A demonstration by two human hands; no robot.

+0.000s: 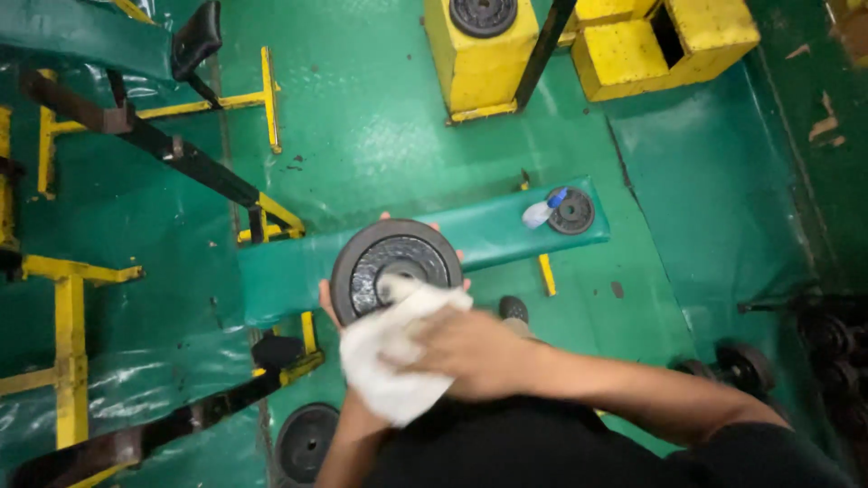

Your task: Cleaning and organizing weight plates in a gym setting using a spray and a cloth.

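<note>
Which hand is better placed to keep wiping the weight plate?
Right. The right hand already presses the white cloth on the weight plate. The left hand is under the plate, supporting it over the green bench, so it probably isn't free.

Three round dark iron weight plates: one large plate (395, 267) held over the long green padded worktop (488, 237), one small plate (571, 211) at that worktop's far end, one (306, 441) on the floor below it. One white cloth (393, 357). One small spray bottle (542, 211). Two yellow boxes (470, 63) (665, 41) beyond the worktop. Two hands (470, 351) (330, 303).
</note>
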